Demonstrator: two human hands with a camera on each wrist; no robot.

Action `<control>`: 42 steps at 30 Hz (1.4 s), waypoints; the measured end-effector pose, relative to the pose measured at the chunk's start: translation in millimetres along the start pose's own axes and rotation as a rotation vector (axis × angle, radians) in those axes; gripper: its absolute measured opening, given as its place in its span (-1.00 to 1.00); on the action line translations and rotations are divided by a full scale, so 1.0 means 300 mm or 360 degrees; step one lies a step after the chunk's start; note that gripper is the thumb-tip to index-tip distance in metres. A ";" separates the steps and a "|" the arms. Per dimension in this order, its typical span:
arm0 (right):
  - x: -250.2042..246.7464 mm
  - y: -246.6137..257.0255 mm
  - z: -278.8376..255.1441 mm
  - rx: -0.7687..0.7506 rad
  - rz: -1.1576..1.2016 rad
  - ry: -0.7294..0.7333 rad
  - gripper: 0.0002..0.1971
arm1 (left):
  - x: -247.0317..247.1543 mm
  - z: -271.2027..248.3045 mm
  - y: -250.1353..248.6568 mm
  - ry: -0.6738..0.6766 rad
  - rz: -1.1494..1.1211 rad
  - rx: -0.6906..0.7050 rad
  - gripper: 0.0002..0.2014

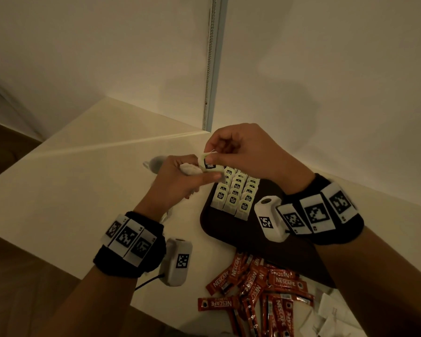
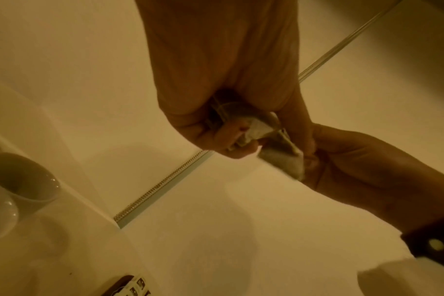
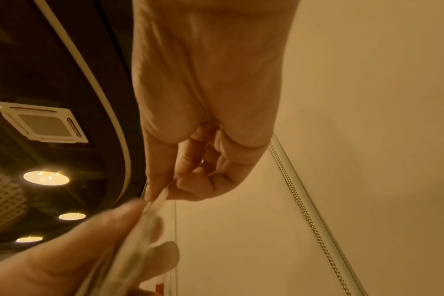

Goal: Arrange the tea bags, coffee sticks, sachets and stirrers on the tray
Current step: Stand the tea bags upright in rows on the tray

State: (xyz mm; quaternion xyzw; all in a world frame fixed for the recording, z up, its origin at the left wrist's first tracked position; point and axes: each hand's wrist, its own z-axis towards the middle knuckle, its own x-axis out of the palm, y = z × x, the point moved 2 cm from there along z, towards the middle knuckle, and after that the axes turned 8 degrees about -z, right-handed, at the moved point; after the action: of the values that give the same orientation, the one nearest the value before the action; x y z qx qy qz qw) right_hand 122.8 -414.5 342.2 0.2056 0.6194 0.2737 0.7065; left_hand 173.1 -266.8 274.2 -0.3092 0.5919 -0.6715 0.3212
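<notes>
Both hands hold one tea bag [image 1: 209, 164] above the far left corner of the dark tray [image 1: 219, 227]. My left hand [image 1: 180, 181] grips its white lower end, seen as the tea bag [image 2: 282, 160] in the left wrist view. My right hand [image 1: 231, 147] pinches the top of its pale green label with thumb and forefinger; the right wrist view shows this right hand [image 3: 165, 194] pinching a blurred edge. Three rows of tea bags [image 1: 236, 193] stand on the tray's far part. Red coffee sticks [image 1: 258, 290] lie in a loose heap near the table's front edge.
White sachets [image 1: 331, 312] lie at the front right, partly under my right forearm. A clear wrapper [image 1: 153, 164] lies on the cream table [image 1: 83, 181] behind my left hand. White cups [image 2: 18, 180] stand to the left. Walls close the corner behind.
</notes>
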 end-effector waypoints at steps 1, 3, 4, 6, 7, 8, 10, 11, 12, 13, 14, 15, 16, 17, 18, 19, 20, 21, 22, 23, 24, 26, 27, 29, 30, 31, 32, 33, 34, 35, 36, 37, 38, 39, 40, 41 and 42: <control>-0.002 0.002 0.002 -0.0001 0.0009 0.0007 -0.91 | 0.002 0.004 0.001 0.0010 0.0003 0.0002 -0.61; -0.010 0.000 0.002 0.0001 0.0030 -0.0018 -0.90 | 0.004 0.009 -0.001 0.0051 -0.0012 0.0007 -0.66; -0.016 -0.004 0.000 0.0014 0.0048 -0.0042 -0.89 | 0.005 0.007 -0.008 0.0084 -0.0016 0.0016 -0.68; -0.030 -0.015 -0.005 0.0070 0.0081 -0.0077 -0.88 | -0.002 0.007 -0.003 0.0101 -0.0055 0.0016 -0.38; -0.035 -0.020 -0.007 0.0094 0.0088 -0.0084 -0.88 | -0.003 0.006 0.000 0.0072 -0.0073 0.0014 -0.30; -0.041 -0.025 -0.010 0.0106 0.0088 -0.0084 -0.89 | -0.005 0.005 0.003 0.0036 -0.0108 0.0014 -0.29; -0.047 -0.029 -0.013 0.0102 0.0087 -0.0077 -0.91 | -0.006 0.007 0.008 -0.0048 -0.0219 -0.0002 -0.33; -0.049 -0.029 -0.014 0.0086 0.0079 -0.0076 -0.92 | -0.003 0.007 0.002 -0.0082 -0.0251 0.0008 -0.39; -0.049 -0.026 -0.016 0.0059 0.0065 -0.0074 -0.93 | 0.000 0.008 -0.004 -0.0119 -0.0249 0.0045 -0.53; -0.048 -0.024 -0.016 0.0031 0.0050 -0.0074 -0.94 | 0.002 0.011 -0.011 -0.0144 -0.0228 0.0094 -0.69; -0.047 -0.021 -0.017 0.0007 0.0041 -0.0075 -0.95 | 0.004 0.014 -0.018 -0.0167 -0.0190 0.0124 -0.83; -0.047 -0.022 -0.018 -0.0006 0.0041 -0.0083 -0.95 | 0.005 0.019 -0.022 -0.0182 -0.0147 0.0148 -0.87; -0.047 -0.024 -0.020 -0.0011 0.0050 -0.0095 -0.95 | 0.005 0.023 -0.022 -0.0180 -0.0102 0.0162 -0.88; -0.049 -0.028 -0.021 -0.0007 0.0060 -0.0110 -0.94 | 0.006 0.027 -0.019 -0.0170 -0.0067 0.0172 -0.89; -0.050 -0.034 -0.021 0.0006 0.0063 -0.0121 -0.94 | 0.005 0.030 -0.017 -0.0165 -0.0036 0.0181 -0.88; -0.049 -0.039 -0.022 0.0025 0.0062 -0.0127 -0.93 | 0.005 0.032 -0.012 -0.0156 -0.0024 0.0183 -0.88; -0.047 -0.043 -0.023 0.0043 0.0063 -0.0129 -0.93 | 0.006 0.033 -0.005 -0.0151 -0.0020 0.0169 -0.90; -0.043 -0.047 -0.025 0.0053 0.0074 -0.0132 -0.93 | 0.009 0.034 0.005 -0.0145 -0.0030 0.0143 -0.90; -0.038 -0.050 -0.029 0.0056 0.0090 -0.0136 -0.93 | 0.014 0.033 0.015 -0.0140 -0.0037 0.0109 -0.91; -0.033 -0.053 -0.033 0.0054 0.0098 -0.0138 -0.93 | 0.020 0.030 0.029 -0.0123 -0.0047 0.0070 -0.91; -0.027 -0.059 -0.038 0.0053 0.0099 -0.0137 -0.93 | 0.027 0.025 0.044 -0.0088 -0.0052 0.0018 -0.91; -0.008 -0.089 -0.051 0.0083 0.0102 -0.0138 -0.92 | 0.031 0.008 0.095 0.0001 -0.0105 -0.0147 -0.91; 0.006 -0.117 -0.058 0.0126 0.0112 -0.0143 -0.92 | 0.023 -0.004 0.131 0.0016 -0.0197 -0.0262 -0.93; 0.049 -0.191 -0.077 0.0286 0.0149 -0.0131 -0.91 | -0.003 -0.033 0.208 -0.0021 -0.0476 -0.0526 -0.81; 0.080 -0.236 -0.088 0.0392 0.0152 -0.0097 -0.91 | -0.019 -0.051 0.245 -0.0059 -0.0609 -0.0674 -0.69; 0.117 -0.281 -0.100 0.0494 0.0134 -0.0044 -0.91 | -0.033 -0.070 0.276 -0.0105 -0.0706 -0.0807 -0.61; 0.160 -0.328 -0.110 0.0585 0.0105 0.0020 -0.91 | -0.046 -0.088 0.301 -0.0141 -0.0778 -0.0917 -0.57; 0.206 -0.372 -0.121 0.0662 0.0086 0.0083 -0.89 | -0.057 -0.106 0.321 -0.0168 -0.0838 -0.0994 -0.54; 0.252 -0.413 -0.127 0.0728 0.0085 0.0135 -0.87 | -0.064 -0.122 0.333 -0.0199 -0.0906 -0.1049 -0.52; 0.297 -0.449 -0.132 0.0785 0.0097 0.0173 -0.86 | -0.071 -0.133 0.342 -0.0237 -0.0973 -0.1083 -0.50; 0.338 -0.479 -0.133 0.0834 0.0107 0.0196 -0.85 | -0.078 -0.145 0.348 -0.0277 -0.1038 -0.1107 -0.48; 0.374 -0.505 -0.131 0.0872 0.0111 0.0210 -0.84 | -0.085 -0.154 0.353 -0.0311 -0.1088 -0.1125 -0.46; 0.405 -0.525 -0.125 0.0898 0.0104 0.0220 -0.84 | -0.092 -0.160 0.354 -0.0342 -0.1127 -0.1139 -0.43; 0.431 -0.542 -0.116 0.0909 0.0084 0.0227 -0.83 | -0.099 -0.163 0.356 -0.0363 -0.1149 -0.1146 -0.41; 0.453 -0.558 -0.106 0.0913 0.0050 0.0231 -0.84 | -0.106 -0.166 0.358 -0.0375 -0.1164 -0.1152 -0.39; 0.470 -0.571 -0.095 0.0915 0.0012 0.0227 -0.85 | -0.112 -0.168 0.361 -0.0387 -0.1170 -0.1154 -0.37; 0.482 -0.584 -0.084 0.0928 -0.0019 0.0216 -0.86 | -0.117 -0.168 0.362 -0.0396 -0.1170 -0.1149 -0.35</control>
State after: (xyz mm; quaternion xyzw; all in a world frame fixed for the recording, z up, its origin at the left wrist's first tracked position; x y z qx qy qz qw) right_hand 133.1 -457.1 117.7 0.3773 0.7190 0.0934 0.5762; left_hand 161.3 -218.8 159.7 -0.6646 0.5954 -0.4514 0.0056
